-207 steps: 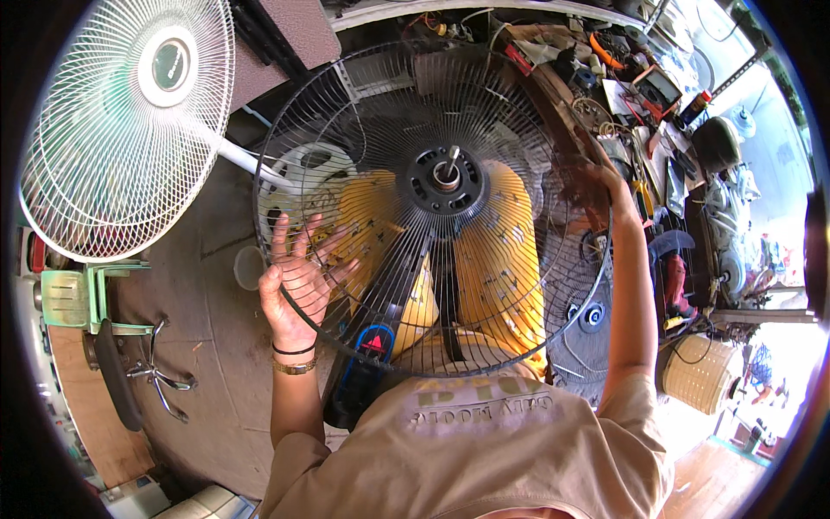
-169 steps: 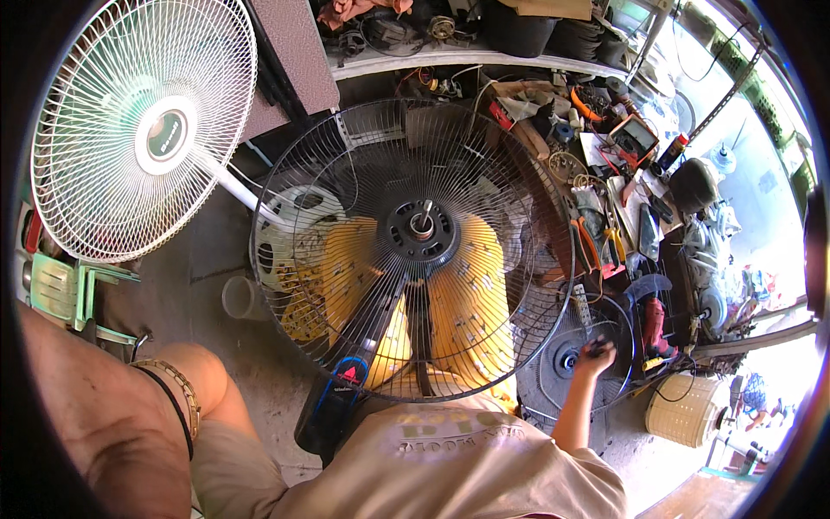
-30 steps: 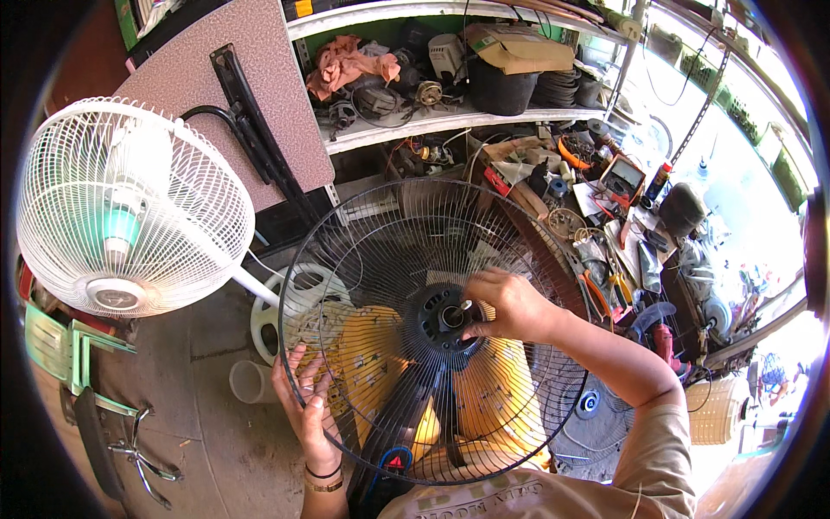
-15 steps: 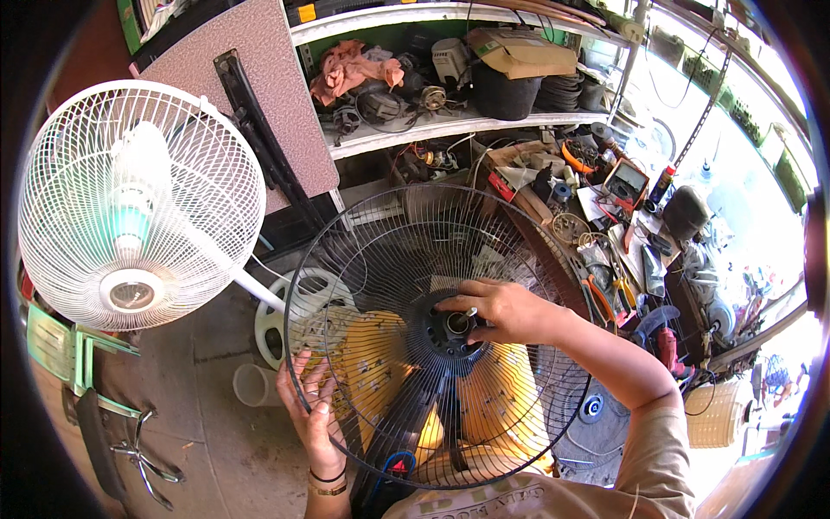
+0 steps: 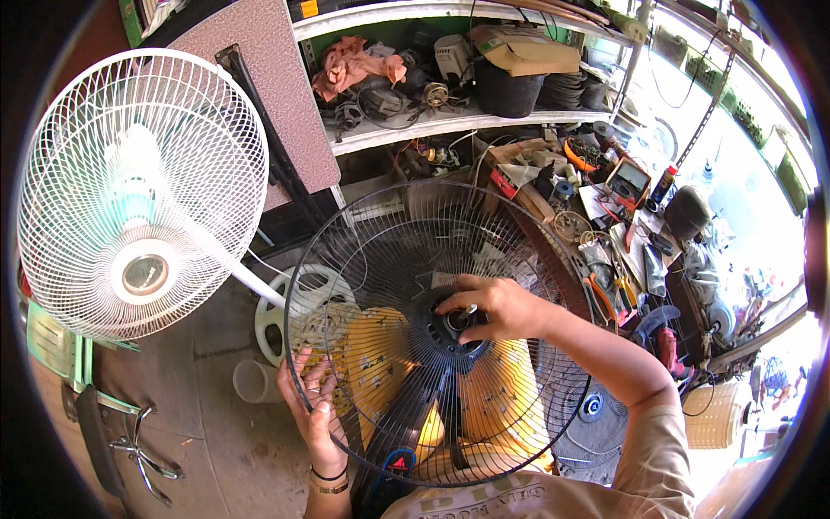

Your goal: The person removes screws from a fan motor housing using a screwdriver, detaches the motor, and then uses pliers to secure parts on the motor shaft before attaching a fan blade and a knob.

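Observation:
A round black wire fan guard (image 5: 363, 229) stands before me, its dark hub (image 5: 432, 333) at the centre. From the hub sticks a pale motor shaft (image 5: 471, 308). My right hand (image 5: 506, 310) reaches over the guard, thumb and fingers curled around the black ring (image 5: 458, 321) at the shaft's base; part of that ring is hidden by the fingers. At the guard's lower left, my left hand (image 5: 313, 406) grips the rim, fingers behind the wires and thumb in front. Behind the wires a dark stand (image 5: 402, 424) shows between my yellow-clad legs.
A white standing fan (image 5: 143, 199) is close on the left, near a white slotted round base (image 5: 324, 290) and a white cup (image 5: 252, 381). To the right, a crowded bench holds pliers (image 5: 624, 290), a meter (image 5: 628, 183) and a red drill (image 5: 668, 346). Loaded shelves (image 5: 415, 125) stand behind.
The white fan's head has turned slightly rightward and upward. My right hand has shifted only a little at the ring, while my left stays on the rim.

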`<state>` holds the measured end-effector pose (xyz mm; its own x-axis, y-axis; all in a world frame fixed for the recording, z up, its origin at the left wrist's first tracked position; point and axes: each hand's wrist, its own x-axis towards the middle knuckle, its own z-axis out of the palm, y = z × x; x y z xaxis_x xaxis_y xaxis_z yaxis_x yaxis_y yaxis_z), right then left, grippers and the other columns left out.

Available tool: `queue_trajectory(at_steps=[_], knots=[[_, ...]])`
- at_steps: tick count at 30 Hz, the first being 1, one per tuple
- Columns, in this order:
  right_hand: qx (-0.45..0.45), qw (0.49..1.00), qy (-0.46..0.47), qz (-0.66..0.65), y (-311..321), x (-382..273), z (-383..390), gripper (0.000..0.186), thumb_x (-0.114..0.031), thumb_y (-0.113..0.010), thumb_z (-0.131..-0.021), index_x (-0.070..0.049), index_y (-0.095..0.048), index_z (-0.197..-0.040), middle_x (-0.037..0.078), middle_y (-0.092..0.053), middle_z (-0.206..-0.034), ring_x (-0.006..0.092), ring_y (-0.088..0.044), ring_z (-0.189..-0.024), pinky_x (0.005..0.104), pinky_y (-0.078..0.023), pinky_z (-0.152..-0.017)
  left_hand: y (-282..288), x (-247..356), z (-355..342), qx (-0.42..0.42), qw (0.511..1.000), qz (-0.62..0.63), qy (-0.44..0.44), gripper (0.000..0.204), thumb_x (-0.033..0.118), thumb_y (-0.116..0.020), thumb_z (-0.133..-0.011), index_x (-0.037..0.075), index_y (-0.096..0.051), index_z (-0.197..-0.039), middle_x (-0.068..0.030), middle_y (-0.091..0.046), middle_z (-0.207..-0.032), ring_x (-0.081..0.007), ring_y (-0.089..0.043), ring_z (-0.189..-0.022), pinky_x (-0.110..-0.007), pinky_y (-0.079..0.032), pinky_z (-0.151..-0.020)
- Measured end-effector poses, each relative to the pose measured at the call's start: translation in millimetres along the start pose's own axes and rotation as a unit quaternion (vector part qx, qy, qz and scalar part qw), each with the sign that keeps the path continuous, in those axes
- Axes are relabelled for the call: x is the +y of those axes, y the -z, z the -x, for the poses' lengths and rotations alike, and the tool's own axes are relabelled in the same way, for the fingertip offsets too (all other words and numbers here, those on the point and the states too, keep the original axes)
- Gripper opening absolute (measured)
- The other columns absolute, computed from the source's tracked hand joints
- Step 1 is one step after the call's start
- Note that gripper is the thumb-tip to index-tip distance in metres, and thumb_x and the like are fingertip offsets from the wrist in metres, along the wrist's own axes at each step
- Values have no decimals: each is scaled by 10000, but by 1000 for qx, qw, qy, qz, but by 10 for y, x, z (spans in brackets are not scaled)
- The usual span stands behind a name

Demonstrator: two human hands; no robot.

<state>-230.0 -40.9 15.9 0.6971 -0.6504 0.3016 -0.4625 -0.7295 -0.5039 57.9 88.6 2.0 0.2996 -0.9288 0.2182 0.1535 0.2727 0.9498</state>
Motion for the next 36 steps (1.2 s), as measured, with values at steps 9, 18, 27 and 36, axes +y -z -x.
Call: queue_trajectory(at_steps=[9,18,27,36], knots=[[-153,985,-69,-40,196,87,-9,602,-475,-781,-675,-108,-575,-1106,85,-679,-804,314,-670,-789,419,-509,-678,25,-5,4,0,1000,-5,-4,826,391,-611,-769,89,-247,-1446,-117,-360,-1399,-271,-445,-1215,-412,-382,-987],[-57,969,-185,152,-35,-332,-31,528,-451,-778,-699,-50,-578,-979,114,-635,-650,342,-660,-660,441,-522,-593,23,-53,28,-7,999,51,7,814,349,-602,-765,97,-230,-1443,-101,-344,-1414,-284,-461,-1193,-421,-402,-977],[-8,998,-61,33,-113,-61,-16,547,-407,-755,-711,-85,-563,-1108,119,-660,-796,319,-669,-744,408,-536,-614,33,-122,45,-17,999,48,-5,820,325,-619,-756,93,-228,-1439,-105,-323,-1432,-288,-461,-1197,-436,-407,-972],[-122,992,-26,25,146,76,31,533,-387,-753,-738,-82,-555,-1127,135,-675,-903,320,-677,-780,422,-544,-651,61,-56,25,-38,997,60,-12,838,296,-633,-757,109,-207,-1454,-112,-317,-1422,-294,-451,-1205,-471,-405,-977]])
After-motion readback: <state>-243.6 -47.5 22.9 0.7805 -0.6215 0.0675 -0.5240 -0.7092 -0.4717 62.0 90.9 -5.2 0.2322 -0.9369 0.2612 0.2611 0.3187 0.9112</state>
